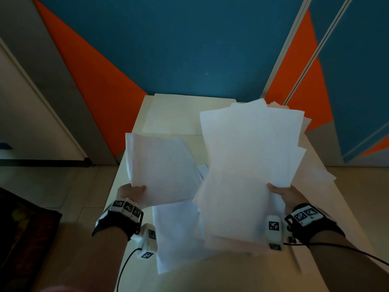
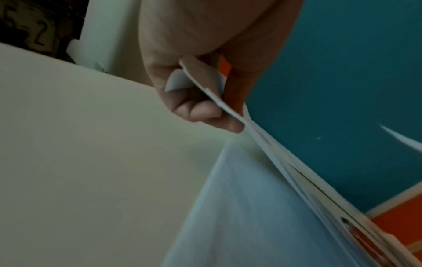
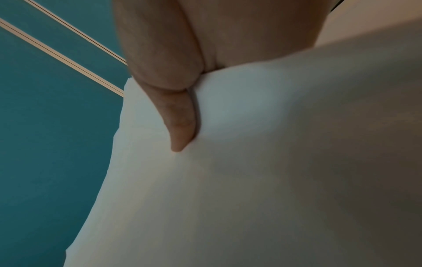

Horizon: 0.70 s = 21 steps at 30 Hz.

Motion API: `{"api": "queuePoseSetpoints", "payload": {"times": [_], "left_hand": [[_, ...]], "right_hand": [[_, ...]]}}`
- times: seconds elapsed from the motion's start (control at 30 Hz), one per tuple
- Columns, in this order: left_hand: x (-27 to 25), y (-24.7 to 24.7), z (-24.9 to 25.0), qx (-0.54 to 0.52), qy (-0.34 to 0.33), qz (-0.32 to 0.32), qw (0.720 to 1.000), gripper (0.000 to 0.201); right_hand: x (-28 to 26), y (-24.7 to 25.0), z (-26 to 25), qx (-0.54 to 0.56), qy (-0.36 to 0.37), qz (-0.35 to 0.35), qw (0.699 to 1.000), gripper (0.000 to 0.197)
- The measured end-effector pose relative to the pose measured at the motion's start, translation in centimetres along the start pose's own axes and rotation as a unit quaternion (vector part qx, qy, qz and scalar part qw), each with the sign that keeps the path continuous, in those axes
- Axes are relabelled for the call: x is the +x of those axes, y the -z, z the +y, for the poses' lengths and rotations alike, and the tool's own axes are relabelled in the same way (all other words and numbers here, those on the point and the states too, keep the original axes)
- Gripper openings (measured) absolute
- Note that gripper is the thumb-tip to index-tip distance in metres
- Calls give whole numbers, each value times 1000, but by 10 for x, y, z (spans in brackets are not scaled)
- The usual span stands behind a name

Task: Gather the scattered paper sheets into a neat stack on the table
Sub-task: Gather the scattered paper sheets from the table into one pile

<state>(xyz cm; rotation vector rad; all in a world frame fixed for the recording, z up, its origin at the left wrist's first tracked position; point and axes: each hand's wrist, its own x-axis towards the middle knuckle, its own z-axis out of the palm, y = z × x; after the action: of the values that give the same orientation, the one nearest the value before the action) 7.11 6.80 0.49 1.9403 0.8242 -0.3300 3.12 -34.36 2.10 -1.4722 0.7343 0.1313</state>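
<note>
My left hand (image 1: 131, 191) pinches a small bundle of white sheets (image 1: 162, 167) by its near corner and holds it tilted above the table (image 1: 210, 277). In the left wrist view the left hand (image 2: 205, 101) has thumb and curled fingers clamped on the sheets' edges (image 2: 285, 162). My right hand (image 1: 283, 193) grips a bigger, uneven sheaf of sheets (image 1: 248, 165), fanned at its top. The right wrist view shows the thumb (image 3: 180, 124) pressed onto that sheaf (image 3: 251, 180). More sheets (image 1: 179, 234) lie loose on the table under both bundles.
The cream table stands against a blue and orange wall (image 1: 189, 49). A pale folder or large sheet (image 1: 174, 114) lies flat at the table's far end. Tiled floor (image 1: 63, 186) is on the left, with a dark patterned mat (image 1: 23, 239) at the lower left.
</note>
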Motion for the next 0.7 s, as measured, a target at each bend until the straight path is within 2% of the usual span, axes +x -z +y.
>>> {"api": "queuePoseSetpoints", "payload": {"times": [0.1,0.2,0.23,0.3,0.33,0.4,0.47,0.5,0.63,0.7], "left_hand": [[-18,-15,-9,29,4,-11,1000,42],[-38,-33,-20,117,26,-7,993,49],[-45,-39,-23,162,32,-1,986,52],[-58,-50,-24,201,29,11,979,54],[-61,-55,-24,184,21,15,983,56],[-65,-63,-22,133,10,19,991,65],[-64,-66,-19,128,25,15,991,69],[-64,-65,-18,135,36,9,990,61],[-66,-62,-16,124,36,4,992,7],[-66,-65,-14,124,34,-6,992,6]], "right_hand": [[3,0,-1,-10,9,-8,1000,139],[5,0,-3,-22,0,-20,1000,123],[8,1,-2,-29,-3,-13,1000,125],[21,11,3,-43,-1,-2,999,145],[23,14,3,-48,-3,-2,999,147],[39,24,11,-48,-15,-5,999,133],[33,27,8,-52,-16,-3,999,119],[33,29,8,-53,-17,-1,998,113],[19,30,0,-47,-12,-15,999,84],[17,32,-1,-54,-21,-17,998,64]]}}
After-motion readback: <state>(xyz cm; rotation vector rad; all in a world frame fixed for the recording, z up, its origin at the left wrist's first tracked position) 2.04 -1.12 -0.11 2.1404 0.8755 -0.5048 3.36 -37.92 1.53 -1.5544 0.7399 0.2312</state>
